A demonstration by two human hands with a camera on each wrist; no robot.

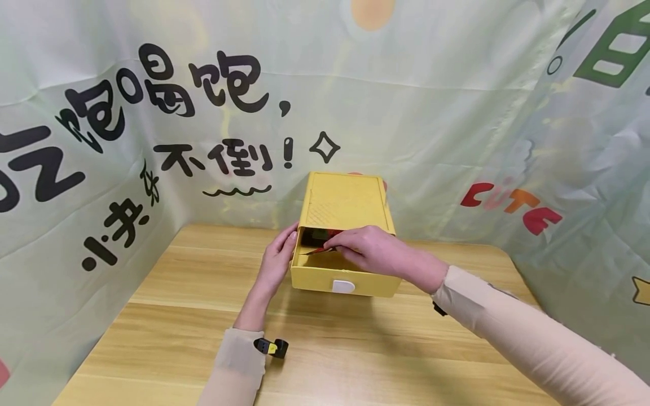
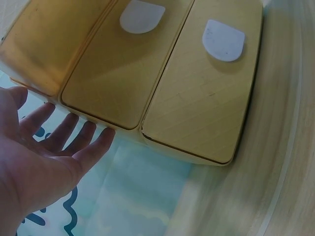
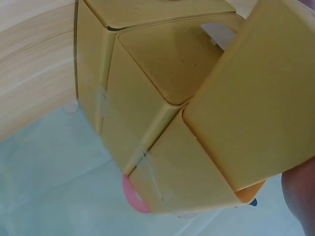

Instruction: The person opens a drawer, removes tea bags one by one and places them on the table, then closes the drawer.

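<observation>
Right grip [image 1: 373, 248] pinches a thin reddish piece [image 1: 317, 251], perhaps a card, partly hidden, at the shadowed top drawer [image 1: 315, 278] of the yellow cabinet [image 1: 347, 200]; left grip [image 1: 276, 262], loosely spread, touches the cabinet's left side

We count one drawer unit [image 1: 342, 200], three drawers [image 2: 199, 98], three white pulls [image 2: 224, 42], one left hand [image 1: 276, 262], one right hand [image 1: 373, 247], two sleeves [image 1: 528, 332], one desk [image 1: 193, 316].

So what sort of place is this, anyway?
Probably a small indoor corner set up for tabletop work, though I can't be sure: a wood-grain table, creased cloth printed with lettering around it, and a yellow drawer unit on top.
</observation>
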